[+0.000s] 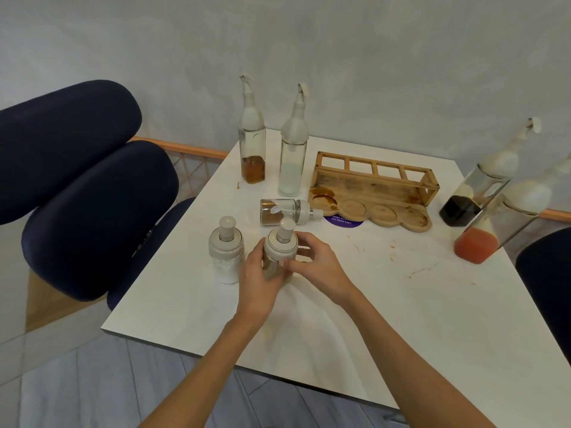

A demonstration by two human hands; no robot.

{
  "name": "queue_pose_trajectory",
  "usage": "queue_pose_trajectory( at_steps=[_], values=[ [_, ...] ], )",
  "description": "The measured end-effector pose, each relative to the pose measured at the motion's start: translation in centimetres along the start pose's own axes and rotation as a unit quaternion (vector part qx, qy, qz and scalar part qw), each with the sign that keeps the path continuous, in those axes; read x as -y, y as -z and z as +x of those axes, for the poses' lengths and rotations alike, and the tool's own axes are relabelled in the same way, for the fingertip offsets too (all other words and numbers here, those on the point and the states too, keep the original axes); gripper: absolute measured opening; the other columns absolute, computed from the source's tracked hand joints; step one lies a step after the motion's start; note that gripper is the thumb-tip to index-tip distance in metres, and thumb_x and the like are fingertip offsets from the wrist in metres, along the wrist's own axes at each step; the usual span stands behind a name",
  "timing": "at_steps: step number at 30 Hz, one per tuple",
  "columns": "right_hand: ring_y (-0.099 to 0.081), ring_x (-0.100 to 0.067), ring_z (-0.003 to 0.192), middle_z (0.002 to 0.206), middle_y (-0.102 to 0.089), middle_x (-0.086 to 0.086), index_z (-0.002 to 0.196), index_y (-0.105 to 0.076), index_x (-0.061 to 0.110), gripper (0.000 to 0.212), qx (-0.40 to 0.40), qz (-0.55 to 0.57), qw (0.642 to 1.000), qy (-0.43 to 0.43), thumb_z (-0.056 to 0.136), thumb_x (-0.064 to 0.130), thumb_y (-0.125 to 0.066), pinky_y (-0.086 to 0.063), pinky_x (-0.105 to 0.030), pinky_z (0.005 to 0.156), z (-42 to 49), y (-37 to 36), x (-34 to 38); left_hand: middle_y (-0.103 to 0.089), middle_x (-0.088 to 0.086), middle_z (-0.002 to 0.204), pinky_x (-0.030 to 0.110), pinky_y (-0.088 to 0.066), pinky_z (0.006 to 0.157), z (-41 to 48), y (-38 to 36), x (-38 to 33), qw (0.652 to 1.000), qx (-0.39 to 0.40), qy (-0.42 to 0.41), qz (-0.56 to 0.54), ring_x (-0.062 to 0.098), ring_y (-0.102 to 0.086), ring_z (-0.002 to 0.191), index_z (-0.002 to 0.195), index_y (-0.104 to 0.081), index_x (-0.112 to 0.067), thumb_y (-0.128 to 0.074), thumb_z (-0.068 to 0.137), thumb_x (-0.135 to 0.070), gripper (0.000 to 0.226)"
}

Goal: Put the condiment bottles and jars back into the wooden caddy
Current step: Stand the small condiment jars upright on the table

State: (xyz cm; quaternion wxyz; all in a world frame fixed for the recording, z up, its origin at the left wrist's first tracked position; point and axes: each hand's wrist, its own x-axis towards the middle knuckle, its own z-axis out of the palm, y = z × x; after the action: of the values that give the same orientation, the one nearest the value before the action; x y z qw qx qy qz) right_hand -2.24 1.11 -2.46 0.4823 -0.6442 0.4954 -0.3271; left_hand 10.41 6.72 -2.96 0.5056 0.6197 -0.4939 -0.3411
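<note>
- White table point(355, 319) w/ sauce smears; navy chairs point(92, 217) alongside.
- At the back, wooden caddy point(374, 193): every slot bare, so nothing's home yet.
- Up front, left hand point(258, 279) & right hand point(315, 264) both clamped round held jar point(279, 247), upright, apart from caddy.
- Still out: pale jar point(225, 257), tipped jar point(278, 211), amber bottle point(251, 143), clear bottle point(292, 159), dark bottle point(475, 193), red bottle point(494, 233).

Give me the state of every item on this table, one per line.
Wooden caddy: empty, stained, on the table.
Held jar: upright, lidded, gripped by left hand and right hand.
White-powder jar: upright, lidded, out of caddy.
Brown spice jar: lying on its side beside the caddy.
Amber bottle: upright, roughly a quarter full.
Clear bottle: upright, capped.
Dark sauce bottle: standing, low fill.
Red sauce bottle: standing, low fill.
</note>
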Motion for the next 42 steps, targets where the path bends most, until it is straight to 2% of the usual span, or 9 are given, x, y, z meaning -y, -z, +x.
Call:
queue_pose_trajectory(
  at_steps=[6,9,13,17,22,28,32,38,42],
  values=[
    [-0.055,-0.010,0.115,0.127,-0.057,0.015,0.133,-0.048,0.031,0.065,0.025,-0.007,1.000,-0.004,0.077,0.017,-0.077,-0.045,-0.016,0.085,0.0,0.4,0.0,-0.042,0.007,0.149,0.019,-0.027,0.105,-1.4,0.4,-0.9,0.996,-0.010,-0.011,0.089,0.021,-0.037,0.137,0.149,-0.029,-0.010,-0.067,0.085,0.002,0.076],
    [-0.054,-0.011,0.116,0.131,-0.055,0.011,0.136,-0.046,0.034,0.068,0.026,-0.025,0.999,-0.013,0.077,0.022,-0.077,-0.048,-0.024,0.089,0.0,1.0,-0.2,-0.033,0.006,0.155,0.022,-0.020,0.110,-2.2,0.8,-1.7,0.994,-0.026,-0.015,0.107,0.020,-0.027,0.144,0.151,-0.026,-0.011,-0.062,0.088,0.002,0.074],
    [-0.055,-0.008,0.111,0.123,-0.055,0.014,0.131,-0.047,0.040,0.065,0.002,-0.047,0.999,-0.024,0.076,0.032,-0.079,-0.049,-0.023,0.085,-0.1,2.9,0.0,-0.050,0.002,0.140,0.033,-0.039,0.109,-3.1,1.8,-3.9,0.989,-0.076,-0.098,0.085,0.017,-0.045,0.132,0.139,-0.047,-0.017,-0.060,0.085,0.008,0.061],
    [-0.061,-0.009,0.106,0.118,-0.061,0.010,0.127,-0.055,0.032,0.050,-0.054,-0.026,0.998,-0.009,0.081,0.027,-0.075,-0.054,-0.027,0.083,0.4,5.4,0.8,-0.057,-0.010,0.119,0.017,-0.050,0.088,-1.2,3.7,-8.7,0.979,-0.074,-0.189,0.028,0.004,-0.060,0.108,0.122,-0.058,-0.025,-0.060,0.086,0.005,0.047],
    [-0.064,-0.015,0.099,0.112,-0.064,0.001,0.122,-0.059,0.023,0.036,-0.106,0.013,0.994,0.001,0.088,0.012,-0.066,-0.057,-0.032,0.082,2.6,7.4,2.7,-0.062,-0.013,0.112,0.011,-0.050,0.077,5.7,5.7,-14.0,0.972,0.042,-0.211,0.096,-0.002,-0.061,0.094,0.119,-0.061,-0.024,-0.063,0.088,-0.010,0.034],
    [-0.063,-0.015,0.097,0.109,-0.060,0.000,0.117,-0.057,0.024,0.032,-0.114,0.014,0.993,-0.037,0.088,0.012,-0.066,-0.054,-0.025,0.072,6.0,7.6,1.9,-0.064,-0.005,0.115,0.012,-0.047,0.075,15.1,4.7,-13.2,0.926,0.250,-0.136,0.247,0.007,-0.064,0.094,0.116,-0.063,-0.022,-0.070,0.088,-0.021,0.029],
    [-0.058,-0.020,0.105,0.119,-0.058,-0.006,0.128,-0.051,0.018,0.041,-0.114,-0.022,0.988,-0.105,0.089,0.013,-0.064,-0.054,-0.033,0.082,8.3,7.1,-0.2,-0.061,0.002,0.119,0.017,-0.042,0.073,20.1,3.2,-9.5,0.858,0.338,-0.096,0.375,0.011,-0.059,0.095,0.123,-0.059,-0.016,-0.071,0.087,-0.025,0.039],
    [-0.056,-0.028,0.112,0.123,-0.058,-0.013,0.139,-0.043,0.009,0.053,-0.128,-0.029,0.979,-0.157,0.091,0.019,-0.061,-0.051,-0.043,0.094,10.6,5.6,-1.9,-0.055,0.004,0.131,0.026,-0.043,0.088,23.6,1.0,-4.2,0.817,0.393,-0.053,0.418,0.019,-0.055,0.111,0.136,-0.048,-0.014,-0.073,0.083,-0.042,0.065],
    [-0.062,-0.030,0.095,0.104,-0.066,-0.016,0.115,-0.062,0.009,0.028,-0.140,0.003,0.977,-0.162,0.089,0.019,-0.059,-0.053,-0.045,0.082,11.5,4.8,-2.3,-0.052,0.006,0.138,0.028,-0.042,0.090,24.3,-0.3,-2.2,0.788,0.419,-0.058,0.447,0.023,-0.052,0.116,0.143,-0.040,-0.014,-0.078,0.074,-0.051,0.087]
  ],
)
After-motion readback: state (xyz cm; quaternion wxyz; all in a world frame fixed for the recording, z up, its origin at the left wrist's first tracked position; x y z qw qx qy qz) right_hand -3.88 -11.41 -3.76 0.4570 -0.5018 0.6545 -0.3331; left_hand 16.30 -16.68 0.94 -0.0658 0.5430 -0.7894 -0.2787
